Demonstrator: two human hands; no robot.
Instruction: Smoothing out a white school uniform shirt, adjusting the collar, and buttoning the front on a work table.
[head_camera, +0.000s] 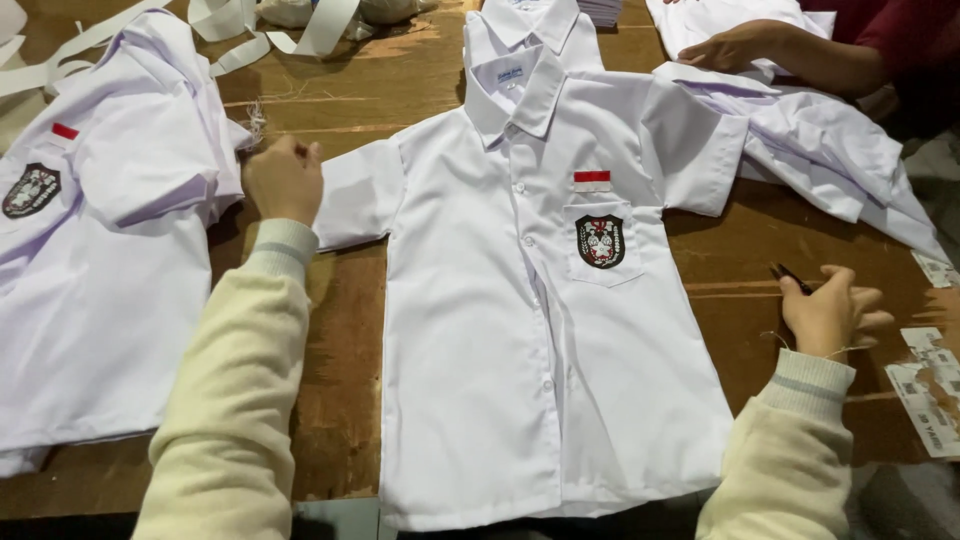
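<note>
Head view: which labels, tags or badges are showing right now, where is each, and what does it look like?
Neck label: inside middle shirt's collar, small white rectangle.
Flag patch: above chest pocket, red over white.
Crest badge: on pocket, dark shield.
Second crest and red patch: left shirt.
Paper tags: table's right edge, white, torn.

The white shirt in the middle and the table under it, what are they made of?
The white shirt looks like thin woven cloth, matte, with soft creases and plastic-looking buttons. The table looks like brown wood, worn and scuffed, with visible grain; it may be plywood.
</note>
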